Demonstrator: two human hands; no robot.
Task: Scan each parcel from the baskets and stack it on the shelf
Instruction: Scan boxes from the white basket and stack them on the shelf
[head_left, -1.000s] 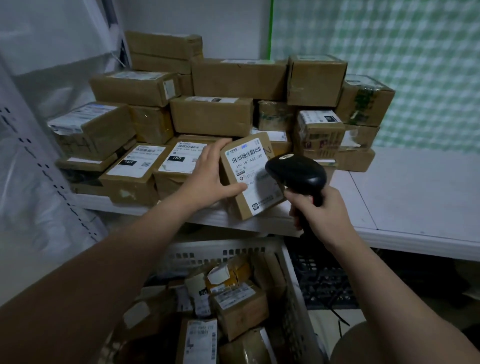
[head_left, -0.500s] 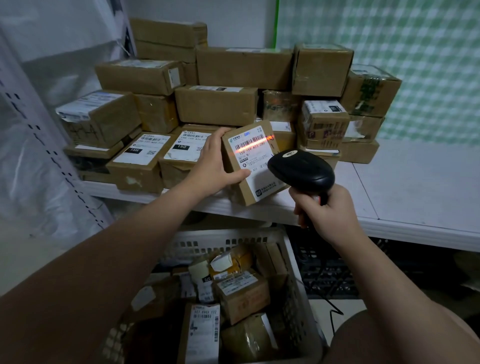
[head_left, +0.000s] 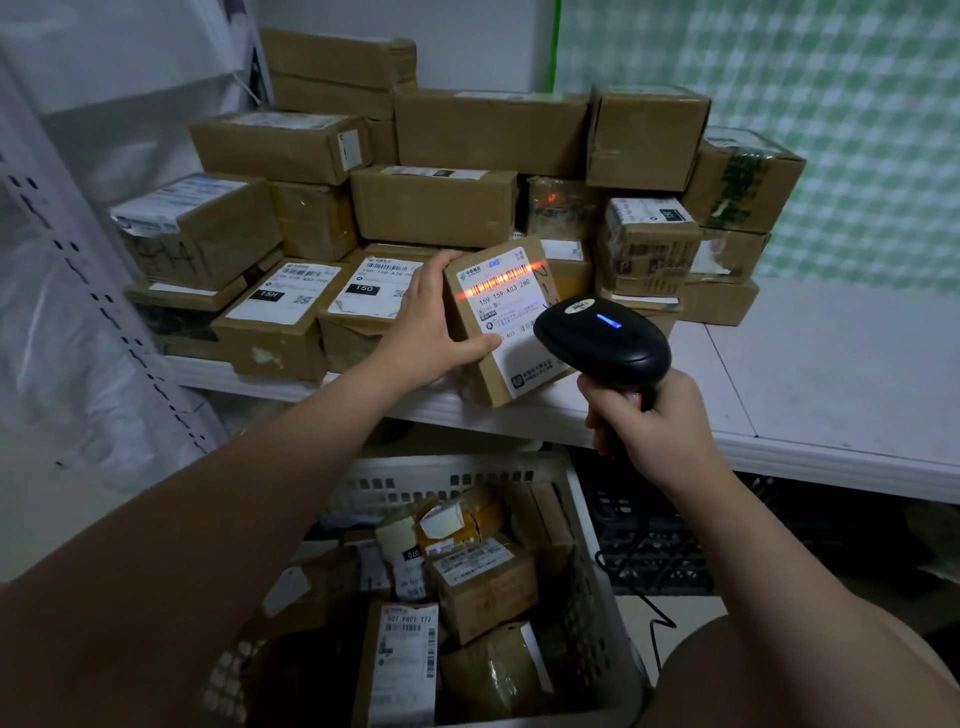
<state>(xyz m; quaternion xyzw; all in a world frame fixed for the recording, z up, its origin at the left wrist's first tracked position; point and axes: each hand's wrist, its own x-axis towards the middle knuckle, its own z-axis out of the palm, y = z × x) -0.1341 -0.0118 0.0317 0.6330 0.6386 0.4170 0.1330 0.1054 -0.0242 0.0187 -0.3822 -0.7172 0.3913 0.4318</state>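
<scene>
The left hand (head_left: 421, 332) holds a brown box (head_left: 511, 322) by its side, at the near edge of the white shelf (head_left: 831, 374). A red line glows on its label. Just right of it, the right hand (head_left: 652, 426) grips a black scanner (head_left: 605, 343).

Brown boxes, white shelf, green check behind

The parcel (head_left: 504, 322) is brown cardboard with a white label printed in black, and an orange-red line of light crosses its barcode; the scanner (head_left: 602, 340) is black with a small blue light on top; the stacked boxes (head_left: 436, 208) are the same brown, with white labels; the shelf (head_left: 831, 374) is white; the basket (head_left: 447, 473) is whitish; the wall covering (head_left: 779, 130) has a green-and-white check; the crate (head_left: 649, 545) is black.
</scene>
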